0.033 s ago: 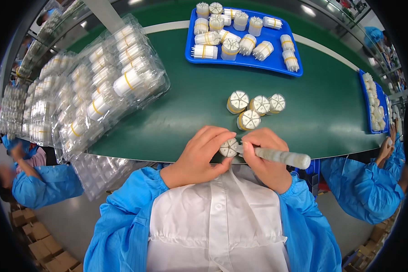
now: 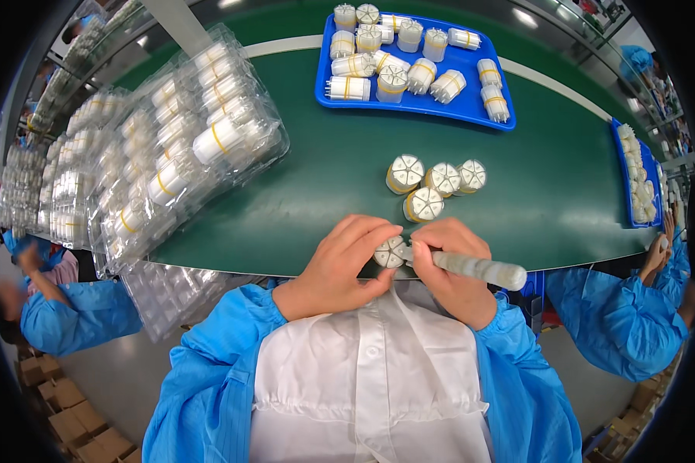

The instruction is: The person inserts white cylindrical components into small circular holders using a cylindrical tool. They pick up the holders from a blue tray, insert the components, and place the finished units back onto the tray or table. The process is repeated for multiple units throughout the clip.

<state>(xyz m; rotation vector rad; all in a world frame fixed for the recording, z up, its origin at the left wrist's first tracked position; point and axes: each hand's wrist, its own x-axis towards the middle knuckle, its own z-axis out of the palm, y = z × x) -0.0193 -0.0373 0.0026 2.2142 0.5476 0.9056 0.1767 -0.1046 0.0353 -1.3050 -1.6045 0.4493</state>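
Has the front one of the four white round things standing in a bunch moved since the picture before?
No, the front cylinder hasn't moved any way: it stands at the same spot below the blue tray.

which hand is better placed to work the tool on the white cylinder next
Right, most likely: the right hand grips the pale-handled tool, its tip close by the white cylinder. The left hand is occupied holding that cylinder.

White cylinder (image 2: 389,252), segmented end up, beside pale-handled tool (image 2: 483,268)
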